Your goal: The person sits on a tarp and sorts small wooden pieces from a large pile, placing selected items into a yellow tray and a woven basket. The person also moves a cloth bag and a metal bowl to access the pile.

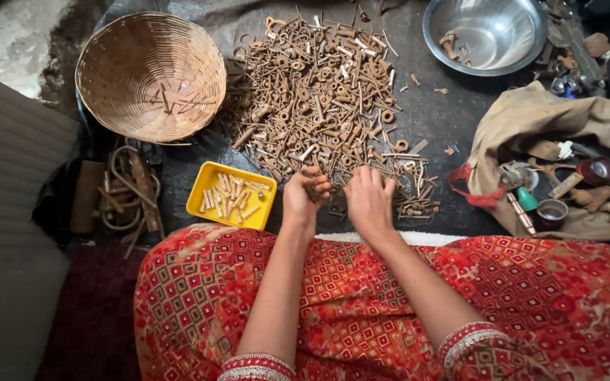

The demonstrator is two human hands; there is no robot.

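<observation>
Red patterned cloth (390,310) covers the lap; the left hand (306,195) curls around what look like rusty bolts (313,189), the right hand (370,201) rests loosely open on the hardware pile (319,92) beside a yellow tray (199,204).

Bare forearms; red garment (390,310), white-and-dark diamond print; sleeve cuffs (464,339) with white embroidered bands.

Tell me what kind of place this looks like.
Probably an informal floor workspace for sorting scrap hardware. A pile of rusty bolts and washers lies on a dark sheet, the left hand and right hand at its near edge, with a yellow tray, woven basket and steel bowl around.
</observation>
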